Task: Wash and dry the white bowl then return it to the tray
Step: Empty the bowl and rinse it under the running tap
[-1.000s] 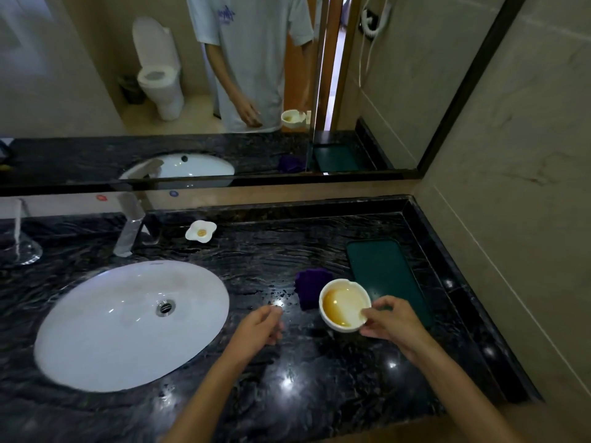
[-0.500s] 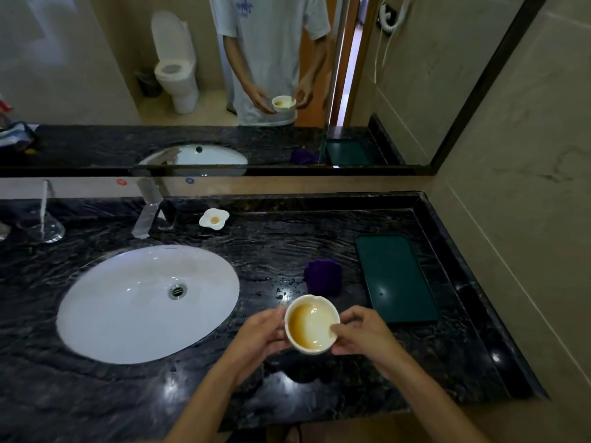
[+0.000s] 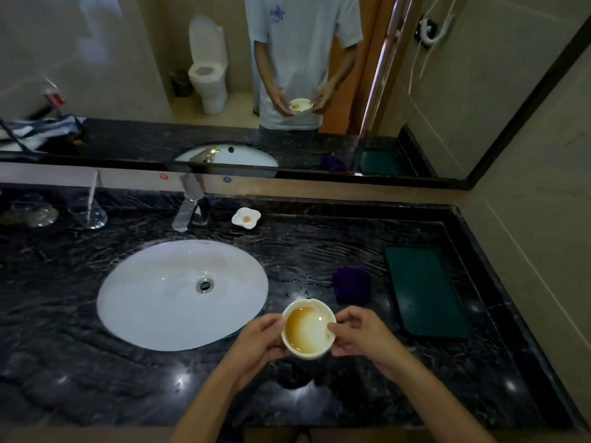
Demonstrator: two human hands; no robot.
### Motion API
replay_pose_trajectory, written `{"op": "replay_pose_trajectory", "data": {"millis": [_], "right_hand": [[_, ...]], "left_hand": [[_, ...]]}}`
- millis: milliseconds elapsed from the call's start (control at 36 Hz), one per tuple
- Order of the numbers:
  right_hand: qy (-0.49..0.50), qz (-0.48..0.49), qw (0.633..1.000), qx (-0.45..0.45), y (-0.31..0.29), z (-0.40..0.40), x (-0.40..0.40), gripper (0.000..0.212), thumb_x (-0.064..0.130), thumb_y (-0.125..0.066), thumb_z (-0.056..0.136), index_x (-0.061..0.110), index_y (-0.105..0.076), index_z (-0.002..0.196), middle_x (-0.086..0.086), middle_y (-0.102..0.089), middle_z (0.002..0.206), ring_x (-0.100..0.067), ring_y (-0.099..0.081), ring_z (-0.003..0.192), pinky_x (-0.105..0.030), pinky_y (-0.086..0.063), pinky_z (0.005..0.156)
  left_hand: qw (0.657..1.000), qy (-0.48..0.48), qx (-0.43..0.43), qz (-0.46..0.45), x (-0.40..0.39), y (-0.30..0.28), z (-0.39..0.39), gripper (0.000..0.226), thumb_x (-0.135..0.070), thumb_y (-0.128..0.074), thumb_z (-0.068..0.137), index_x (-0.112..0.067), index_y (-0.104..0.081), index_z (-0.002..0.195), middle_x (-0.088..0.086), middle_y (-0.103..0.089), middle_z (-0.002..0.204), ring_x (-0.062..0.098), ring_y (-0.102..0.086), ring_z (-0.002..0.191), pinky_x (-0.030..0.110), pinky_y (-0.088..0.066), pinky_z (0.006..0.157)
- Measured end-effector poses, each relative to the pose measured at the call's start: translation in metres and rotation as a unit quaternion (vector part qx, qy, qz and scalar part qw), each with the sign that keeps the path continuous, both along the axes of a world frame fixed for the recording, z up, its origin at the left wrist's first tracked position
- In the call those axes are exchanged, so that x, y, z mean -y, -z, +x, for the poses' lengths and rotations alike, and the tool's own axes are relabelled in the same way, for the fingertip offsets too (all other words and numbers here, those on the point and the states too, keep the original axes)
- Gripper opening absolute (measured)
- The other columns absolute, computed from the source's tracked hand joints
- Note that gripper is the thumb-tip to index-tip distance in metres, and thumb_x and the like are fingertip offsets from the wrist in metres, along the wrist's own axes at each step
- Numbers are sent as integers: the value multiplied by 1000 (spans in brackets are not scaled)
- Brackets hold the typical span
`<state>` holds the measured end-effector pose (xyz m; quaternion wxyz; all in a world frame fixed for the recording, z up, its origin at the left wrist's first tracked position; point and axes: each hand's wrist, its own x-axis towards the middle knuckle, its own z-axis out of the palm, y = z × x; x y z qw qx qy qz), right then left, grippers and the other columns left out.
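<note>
I hold a small white bowl (image 3: 307,330) with a brown-yellow stain inside, above the black marble counter, just right of the sink (image 3: 153,302). My left hand (image 3: 259,343) grips its left side and my right hand (image 3: 359,335) grips its right rim. A dark green tray (image 3: 425,289) lies on the counter to the right, with nothing on it. A folded purple cloth (image 3: 351,284) sits between the bowl and the tray. The faucet (image 3: 188,207) stands behind the sink.
A small white flower-shaped dish (image 3: 245,218) with a yellow blob sits behind the sink, right of the faucet. Glass items (image 3: 89,212) stand at the back left. A mirror runs along the back wall; a tiled wall bounds the counter on the right.
The bowl has moved left from beside the tray toward the sink. My left hand, free a second ago, has joined my right hand on the bowl.
</note>
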<state>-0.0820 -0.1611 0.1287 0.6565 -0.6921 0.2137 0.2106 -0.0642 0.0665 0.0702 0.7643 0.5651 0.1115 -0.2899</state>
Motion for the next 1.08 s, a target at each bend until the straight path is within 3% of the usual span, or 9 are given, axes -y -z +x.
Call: {"op": "replay_pose_trajectory", "data": {"millis": [139,417,556,694,778,944,1083], "right_hand": [[-9,8,1000,1,5,16,-35,29,3,-70,90,-13,-58,111,-16,-67,85,-22,-67,66,-32,-63,63],[-8,22,1000,12,7,47,-134,22,6,-68,92,-4,-62,111,-26,-73,97,-24,-72,69,-32,-62,64],[2,29,999,13,11,67,-186,24,5,-67,93,-4,-61,114,-25,-72,98,-28,-69,75,-35,-63,68],[12,38,999,10,17,89,-226,21,6,-69,92,-3,-64,110,-27,-73,100,-31,-68,76,-39,-63,73],[12,55,998,-1,23,107,-242,23,11,-72,90,-2,-66,108,-21,-71,91,-28,-66,69,-37,-61,70],[-20,33,999,-16,37,161,-259,19,21,-69,94,7,-71,106,-10,-78,97,-24,-72,75,-33,-62,71],[-3,-13,1000,26,48,228,-263,21,30,-65,96,12,-71,104,-4,-79,96,-15,-72,74,-26,-60,68]], "left_hand": [[1000,-22,-10,2,-35,3,10,24,-26,-69,95,-8,-73,109,16,-77,105,32,-75,97,40,-61,78],[998,-31,-46,-16,-134,-12,51,27,-20,-69,94,-2,-67,114,16,-79,103,33,-77,94,39,-62,71],[998,-12,-55,-25,-186,-18,73,34,-27,-70,90,-4,-71,116,18,-78,111,34,-76,99,40,-62,75],[997,-7,-66,-40,-229,-13,93,32,-30,-70,87,-4,-80,103,23,-76,113,34,-74,105,39,-62,80],[997,-13,-65,-36,-247,-7,104,33,-31,-69,89,-3,-80,103,23,-77,111,36,-74,105,38,-62,81],[993,-86,-73,-15,-271,20,128,29,-22,-61,100,2,-77,105,24,-76,111,37,-74,105,43,-62,84],[987,-143,-72,-12,-281,44,150,28,-17,-57,101,6,-73,106,24,-75,107,35,-75,101,47,-61,87]]}}
